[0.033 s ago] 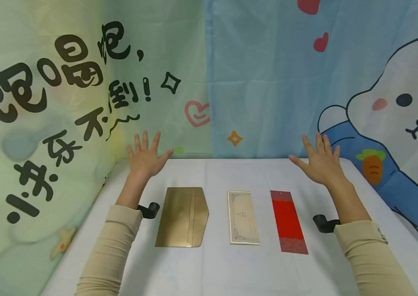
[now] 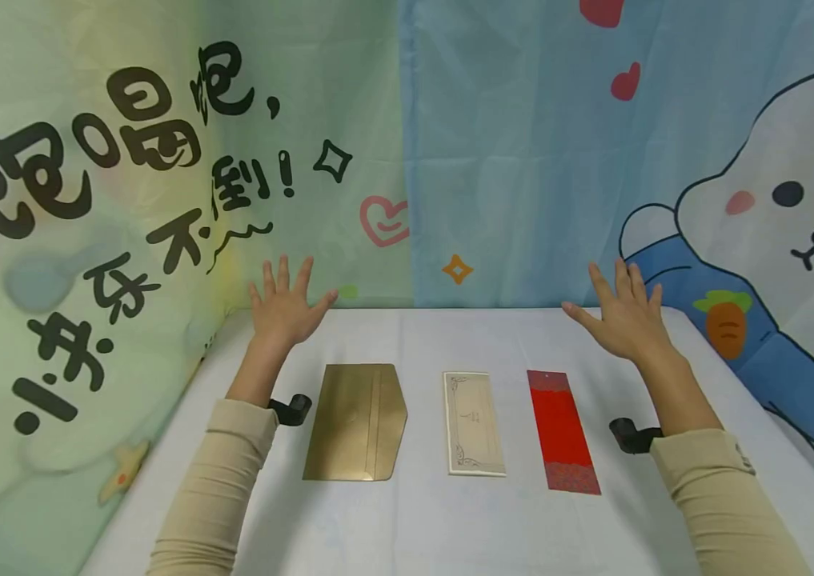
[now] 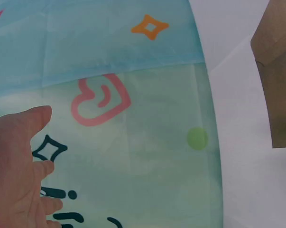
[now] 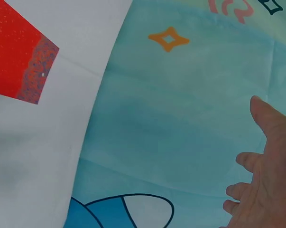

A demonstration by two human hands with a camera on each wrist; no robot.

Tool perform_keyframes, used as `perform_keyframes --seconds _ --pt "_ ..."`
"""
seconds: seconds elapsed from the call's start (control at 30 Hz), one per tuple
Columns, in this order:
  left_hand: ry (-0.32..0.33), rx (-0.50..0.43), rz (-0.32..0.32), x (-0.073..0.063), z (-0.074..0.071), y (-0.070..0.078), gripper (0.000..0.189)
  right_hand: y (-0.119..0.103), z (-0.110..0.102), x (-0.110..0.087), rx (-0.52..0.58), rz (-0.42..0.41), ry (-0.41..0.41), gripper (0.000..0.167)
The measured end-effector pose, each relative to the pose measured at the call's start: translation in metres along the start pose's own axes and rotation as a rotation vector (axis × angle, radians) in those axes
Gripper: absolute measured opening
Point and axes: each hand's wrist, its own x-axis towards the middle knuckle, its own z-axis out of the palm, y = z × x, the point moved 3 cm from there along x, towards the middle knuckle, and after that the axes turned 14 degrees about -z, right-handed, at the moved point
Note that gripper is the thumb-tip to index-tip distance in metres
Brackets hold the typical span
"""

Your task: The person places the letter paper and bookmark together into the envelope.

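My left hand point(image 2: 286, 310) is raised at the far left of the table, fingers spread, holding nothing. Likewise spread, with nothing in it, my right hand point(image 2: 626, 316) is held up at the far right. Between the forearms lie three flat things in a row. A gold-brown envelope point(image 2: 352, 424) with a pointed flap on its right side is nearest the left arm. In the middle is a cream card point(image 2: 474, 424) with dark corner ornaments. Closer to the right arm lies a red strip point(image 2: 563, 428) with patterned ends and a small hole at the top.
A white cloth covers the table point(image 2: 421, 528). Behind it hangs a printed curtain point(image 2: 507, 200), green on the left and blue on the right, with a cartoon rabbit. Black wrist mounts point(image 2: 291, 410) stick out inward from both wrists.
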Motion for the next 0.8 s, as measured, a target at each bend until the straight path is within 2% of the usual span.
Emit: perform_keyframes --seconds 0.17,0.27,0.4,0.5,0.67,0.8 --pt "0.034 -0.008 0.002 0.0 0.0 -0.001 0.075 -0.003 0.005 0.0 -0.004 -0.003 0.01 0.082" --pt "0.097 -0.038 0.01 -0.004 -0.002 -0.001 0.071 -0.012 0.009 -0.002 0.01 -0.007 0.029 0.072" --pt "0.193 -0.052 0.027 -0.018 -0.002 0.0 0.061 -0.033 0.019 -0.007 0.08 -0.012 0.047 0.056" --pt "0.236 -0.047 0.034 -0.034 0.005 -0.001 0.054 -0.053 0.031 -0.014 0.174 0.006 0.046 0.048" --pt "0.204 -0.135 0.016 -0.066 0.028 -0.005 0.049 -0.089 0.057 -0.023 0.36 0.024 0.09 0.035" --pt "0.125 -0.242 -0.032 -0.087 0.058 -0.009 0.054 -0.122 0.086 -0.025 0.514 0.008 0.164 0.026"
